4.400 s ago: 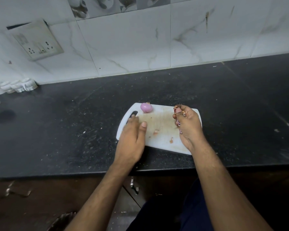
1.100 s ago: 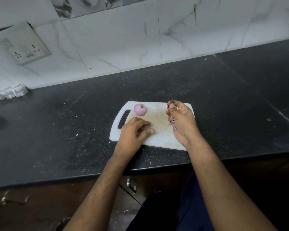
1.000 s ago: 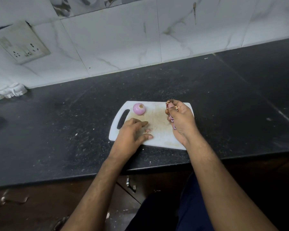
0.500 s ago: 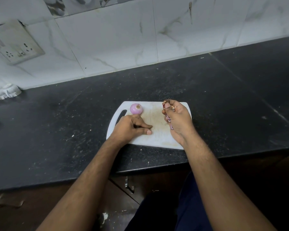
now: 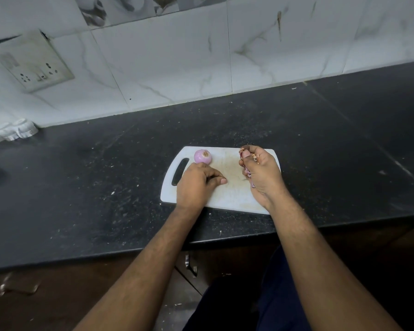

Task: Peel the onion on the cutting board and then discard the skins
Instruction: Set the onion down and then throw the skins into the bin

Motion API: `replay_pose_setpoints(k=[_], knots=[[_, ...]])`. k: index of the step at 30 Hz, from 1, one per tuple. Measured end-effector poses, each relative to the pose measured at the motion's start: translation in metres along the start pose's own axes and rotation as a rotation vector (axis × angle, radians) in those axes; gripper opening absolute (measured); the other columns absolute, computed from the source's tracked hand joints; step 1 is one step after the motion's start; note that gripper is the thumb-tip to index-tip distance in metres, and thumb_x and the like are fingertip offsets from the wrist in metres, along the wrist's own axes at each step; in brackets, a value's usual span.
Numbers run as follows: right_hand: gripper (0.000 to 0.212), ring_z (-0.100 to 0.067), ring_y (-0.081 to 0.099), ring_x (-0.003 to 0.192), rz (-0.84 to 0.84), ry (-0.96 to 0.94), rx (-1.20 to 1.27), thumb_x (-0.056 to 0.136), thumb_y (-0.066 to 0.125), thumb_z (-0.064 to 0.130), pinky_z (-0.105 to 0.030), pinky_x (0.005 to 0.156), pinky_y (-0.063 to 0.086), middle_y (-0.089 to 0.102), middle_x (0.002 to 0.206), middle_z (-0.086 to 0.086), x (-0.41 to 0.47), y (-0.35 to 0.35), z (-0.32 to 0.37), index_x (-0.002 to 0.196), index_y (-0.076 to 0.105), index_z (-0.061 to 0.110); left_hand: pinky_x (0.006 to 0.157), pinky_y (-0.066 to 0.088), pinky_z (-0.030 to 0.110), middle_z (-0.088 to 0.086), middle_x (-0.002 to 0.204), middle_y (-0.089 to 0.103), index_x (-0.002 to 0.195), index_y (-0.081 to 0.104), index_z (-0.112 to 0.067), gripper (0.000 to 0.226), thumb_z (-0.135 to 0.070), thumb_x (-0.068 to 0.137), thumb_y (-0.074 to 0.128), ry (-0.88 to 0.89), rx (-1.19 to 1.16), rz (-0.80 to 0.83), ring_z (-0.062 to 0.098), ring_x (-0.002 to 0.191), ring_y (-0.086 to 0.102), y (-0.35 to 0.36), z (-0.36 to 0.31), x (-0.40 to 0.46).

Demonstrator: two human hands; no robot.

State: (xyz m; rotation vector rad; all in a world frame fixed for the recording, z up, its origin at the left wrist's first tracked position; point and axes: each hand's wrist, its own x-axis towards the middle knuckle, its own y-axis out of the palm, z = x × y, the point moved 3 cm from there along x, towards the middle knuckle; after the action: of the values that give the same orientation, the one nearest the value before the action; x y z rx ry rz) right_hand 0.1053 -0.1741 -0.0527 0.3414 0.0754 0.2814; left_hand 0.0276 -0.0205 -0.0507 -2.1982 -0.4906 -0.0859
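Note:
A small peeled pink onion [image 5: 202, 156] stands on the far left part of the white cutting board [image 5: 227, 199], near its handle slot. My left hand [image 5: 197, 183] rests curled on the board just in front of the onion, fingers drawn in; whether it holds a scrap is hidden. My right hand [image 5: 262, 174] is closed over a bunch of purple and brown onion skins [image 5: 247, 172] above the board's right side. The board's middle looks stained.
The board lies on a black speckled countertop [image 5: 105, 187] near its front edge. A tiled wall with a switch plate [image 5: 37, 65] rises behind. White ribbed objects [image 5: 10, 132] sit at the far left. A cabinet handle [image 5: 189, 263] shows below the counter.
My left hand swept over the board, picked the loose skin bits off it and curled into a fist near the onion. My right hand kept its hold on the skins.

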Motion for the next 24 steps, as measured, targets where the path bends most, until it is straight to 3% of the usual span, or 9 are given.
replay_pose_setpoints(k=[2,5,10,12,14,16,18,22,24], knots=[[0.011,-0.006,0.047,0.069,0.002,-0.006,-0.016,0.102,0.057,0.014,-0.016,0.057,0.039,0.06,0.086,0.002,-0.001,0.0,0.0,0.101,0.067,0.018,0.076,0.04,0.029,-0.005,0.101,0.073,0.1,0.083,-0.024,0.016,-0.036,0.091,0.077,0.037,0.113,-0.033,0.008,0.099,0.054,0.002,-0.004,-0.002],[0.011,-0.003,0.049,0.067,0.011,-0.012,-0.01,0.103,0.055,0.012,-0.014,0.054,0.038,0.061,0.087,0.004,-0.002,0.001,0.002,0.103,0.066,0.016,0.076,0.046,0.032,0.0,0.1,0.076,0.101,0.08,-0.018,0.018,-0.033,0.096,0.072,0.051,0.175,-0.047,0.019,0.099,0.063,0.004,-0.006,0.0],[0.011,-0.003,0.049,0.067,0.023,-0.016,-0.048,0.103,0.056,0.012,-0.017,0.058,0.038,0.06,0.087,0.001,-0.005,0.002,0.005,0.102,0.066,0.016,0.068,0.04,0.029,-0.004,0.091,0.07,0.096,0.069,-0.011,0.016,-0.024,0.102,0.062,0.004,0.238,-0.094,0.018,0.087,0.064,0.003,-0.005,-0.004],[0.011,-0.001,0.049,0.062,0.037,-0.016,-0.08,0.103,0.055,0.012,-0.017,0.059,0.038,0.059,0.087,0.002,-0.006,0.003,0.006,0.102,0.065,0.016,0.069,0.044,0.033,0.0,0.093,0.071,0.099,0.068,-0.01,0.016,-0.024,0.103,0.061,-0.032,0.242,-0.105,0.019,0.085,0.063,0.0,-0.002,-0.008],[0.011,0.0,0.049,0.059,0.053,-0.013,-0.113,0.103,0.055,0.013,-0.017,0.059,0.037,0.059,0.087,0.003,-0.007,0.005,0.007,0.102,0.065,0.017,0.072,0.048,0.03,-0.001,0.091,0.072,0.097,0.07,-0.011,0.017,-0.026,0.102,0.063,-0.068,0.154,-0.105,0.016,0.084,0.064,-0.005,0.0,-0.016],[0.011,0.0,0.049,0.061,0.059,-0.001,-0.135,0.103,0.055,0.012,-0.019,0.059,0.037,0.059,0.087,0.002,-0.007,0.007,0.008,0.102,0.065,0.016,0.068,0.043,0.015,-0.009,0.083,0.069,0.09,0.071,-0.014,0.014,-0.023,0.1,0.067,-0.128,-0.066,-0.135,0.005,0.076,0.06,-0.017,0.001,-0.028],[0.012,-0.002,0.05,0.067,0.046,0.015,-0.16,0.102,0.056,0.011,-0.02,0.059,0.037,0.059,0.088,0.002,-0.008,0.009,0.009,0.103,0.066,0.016,0.063,0.041,0.009,-0.011,0.078,0.068,0.086,0.072,-0.016,0.014,-0.021,0.099,0.069,-0.191,-0.249,-0.188,0.0,0.069,0.056,-0.033,0.005,-0.044],[0.012,-0.006,0.049,0.067,-0.006,0.032,-0.29,0.102,0.057,0.015,-0.019,0.059,0.04,0.061,0.085,0.001,-0.013,0.02,0.012,0.105,0.068,0.019,0.067,0.043,0.013,-0.008,0.08,0.074,0.085,0.075,-0.023,0.014,-0.028,0.098,0.071,-0.287,-0.408,-0.288,0.0,0.073,0.062,-0.066,0.027,-0.072],[0.011,-0.004,0.047,0.059,-0.006,0.057,-0.219,0.102,0.057,0.014,-0.016,0.054,0.039,0.06,0.08,0.001,-0.022,0.037,0.013,0.108,0.067,0.015,0.073,0.047,0.019,-0.008,0.081,0.077,0.089,0.077,-0.021,0.014,-0.027,0.099,0.07,-0.309,-0.553,-0.333,0.002,0.074,0.065,-0.08,0.039,-0.087]])
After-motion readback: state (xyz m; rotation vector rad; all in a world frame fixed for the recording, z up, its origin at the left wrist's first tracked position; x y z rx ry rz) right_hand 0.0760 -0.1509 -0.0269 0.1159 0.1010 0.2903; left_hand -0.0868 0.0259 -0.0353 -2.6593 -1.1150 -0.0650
